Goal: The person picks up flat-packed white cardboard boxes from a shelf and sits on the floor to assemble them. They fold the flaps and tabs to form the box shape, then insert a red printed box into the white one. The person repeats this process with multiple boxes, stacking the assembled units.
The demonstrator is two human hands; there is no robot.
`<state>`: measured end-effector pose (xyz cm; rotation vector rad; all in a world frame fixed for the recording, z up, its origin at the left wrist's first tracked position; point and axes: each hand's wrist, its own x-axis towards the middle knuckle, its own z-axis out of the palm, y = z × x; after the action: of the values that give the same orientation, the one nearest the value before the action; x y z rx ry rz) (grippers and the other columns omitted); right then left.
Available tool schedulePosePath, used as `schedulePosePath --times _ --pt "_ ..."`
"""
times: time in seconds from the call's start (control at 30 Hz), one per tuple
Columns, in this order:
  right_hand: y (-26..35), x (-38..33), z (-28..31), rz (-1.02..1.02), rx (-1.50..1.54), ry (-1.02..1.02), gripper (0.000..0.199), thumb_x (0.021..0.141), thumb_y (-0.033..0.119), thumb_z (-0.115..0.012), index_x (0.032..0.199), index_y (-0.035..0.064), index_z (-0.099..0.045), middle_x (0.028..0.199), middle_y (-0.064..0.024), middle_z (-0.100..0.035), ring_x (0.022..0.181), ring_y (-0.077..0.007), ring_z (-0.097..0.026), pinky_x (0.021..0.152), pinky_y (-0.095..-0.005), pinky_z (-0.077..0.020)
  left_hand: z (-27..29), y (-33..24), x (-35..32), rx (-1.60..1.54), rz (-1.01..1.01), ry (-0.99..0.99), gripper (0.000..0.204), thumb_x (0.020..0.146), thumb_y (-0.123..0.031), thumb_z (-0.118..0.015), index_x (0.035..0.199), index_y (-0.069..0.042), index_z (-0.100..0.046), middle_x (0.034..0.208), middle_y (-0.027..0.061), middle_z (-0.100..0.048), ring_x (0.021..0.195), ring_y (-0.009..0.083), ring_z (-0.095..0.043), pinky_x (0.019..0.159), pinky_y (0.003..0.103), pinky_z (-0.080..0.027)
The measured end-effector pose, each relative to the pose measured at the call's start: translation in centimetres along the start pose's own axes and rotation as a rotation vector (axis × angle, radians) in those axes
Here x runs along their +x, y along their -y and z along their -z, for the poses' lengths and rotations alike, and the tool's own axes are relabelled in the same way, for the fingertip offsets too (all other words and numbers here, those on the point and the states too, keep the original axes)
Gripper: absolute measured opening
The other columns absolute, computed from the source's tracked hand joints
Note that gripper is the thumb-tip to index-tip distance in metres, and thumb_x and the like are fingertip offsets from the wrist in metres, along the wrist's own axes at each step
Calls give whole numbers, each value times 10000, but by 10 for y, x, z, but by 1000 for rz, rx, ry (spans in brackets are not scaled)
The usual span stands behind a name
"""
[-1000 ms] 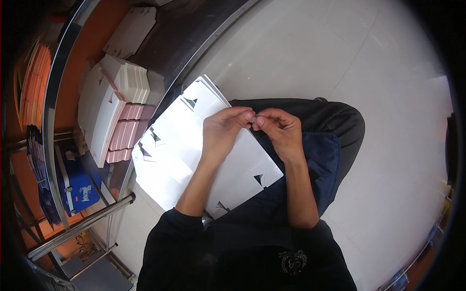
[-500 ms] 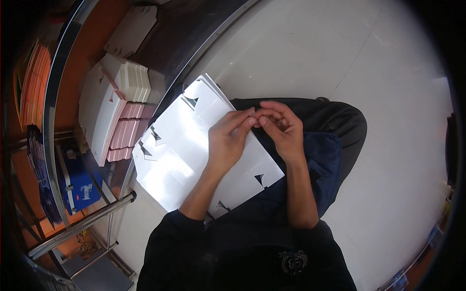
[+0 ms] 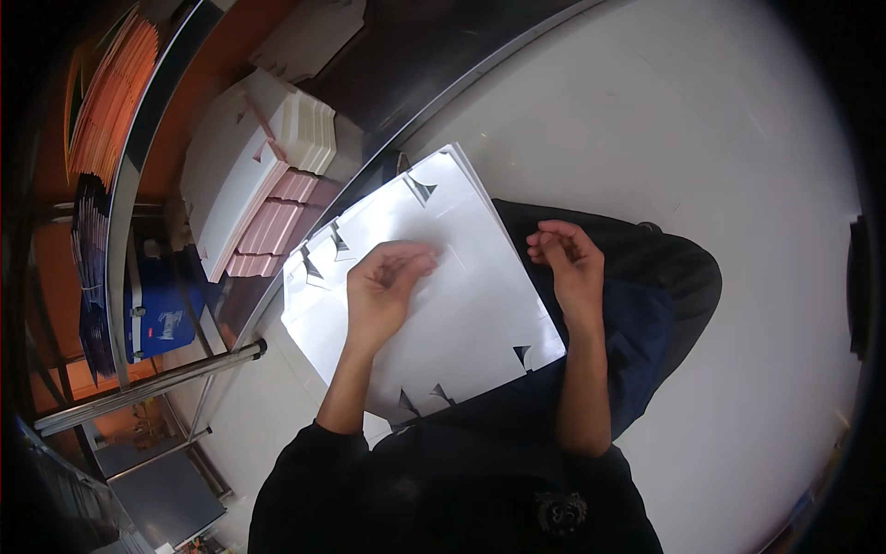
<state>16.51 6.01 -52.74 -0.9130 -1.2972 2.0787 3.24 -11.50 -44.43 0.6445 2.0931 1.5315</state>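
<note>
A stack of glossy white die-cut card sheets with small dark notches along its edges lies across my lap. Over its middle is my left hand, thumb and fingers drawn together; whatever sits in the pinch, if anything, is too small to make out. A faint pale line shows on the top sheet just beyond those fingertips. Past the stack's right edge, above my dark-clothed leg, my right hand is raised with its fingers curled toward the thumb. Its grip hides any small thing inside. The hands are well apart.
At left, a metal-framed shelf holds piled white and pink folded cards and a fan of orange folders. Below them is a blue box. A metal bar crosses the lower left. Pale floor spreads on the right.
My hands were together at the stack's right edge; they have separated. The left has moved left over the sheets, the right slightly right and down. The whole view has shifted a little.
</note>
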Motion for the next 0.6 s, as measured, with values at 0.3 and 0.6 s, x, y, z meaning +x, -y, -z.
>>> schedulePosePath --times 0.3,0.6 --pt "-10 -1 -2 13 -314 110 234 925 158 -589 1082 -12 -625 948 -70 -659 874 -124 -594 802 -249 -464 64 28 -23 -517 85 51 219 883 -40 -616 1089 34 -618 859 125 -661 791 203 -663 683 280 -541" --pt "-3 -8 -9 -91 -516 182 315 910 189 -601 1134 -33 -612 1027 -92 -656 956 -140 -577 877 -278 -441 151 44 -66 -714 20 -176 116 845 -55 -663 925 24 -633 913 186 -669 777 273 -683 658 294 -591"
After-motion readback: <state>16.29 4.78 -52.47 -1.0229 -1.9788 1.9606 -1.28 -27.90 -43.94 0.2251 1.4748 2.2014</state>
